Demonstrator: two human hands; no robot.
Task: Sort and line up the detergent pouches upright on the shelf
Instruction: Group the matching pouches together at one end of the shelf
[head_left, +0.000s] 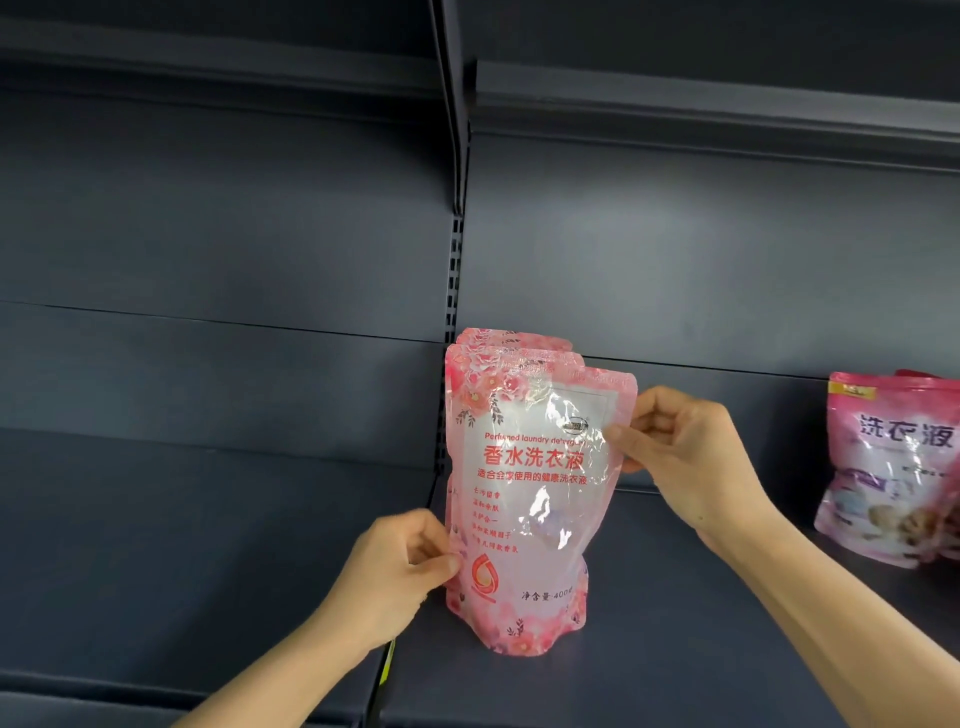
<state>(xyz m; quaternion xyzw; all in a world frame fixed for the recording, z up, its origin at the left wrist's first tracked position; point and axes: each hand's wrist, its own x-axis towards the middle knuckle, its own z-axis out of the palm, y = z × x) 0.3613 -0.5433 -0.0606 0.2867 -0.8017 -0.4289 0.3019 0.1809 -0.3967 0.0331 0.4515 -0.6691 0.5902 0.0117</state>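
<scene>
A light pink flowered detergent pouch stands upright at the left end of the dark shelf board. Two more pouches of the same kind stand right behind it, only their tops showing. My left hand pinches the front pouch's lower left edge. My right hand pinches its upper right edge. At the far right, a darker pink pouch stands on the same shelf, with another one partly hidden behind it.
A slotted upright post divides the shelving into two bays. The left bay's shelf holds nothing. An upper shelf hangs overhead. Bare board lies between the two pouch groups.
</scene>
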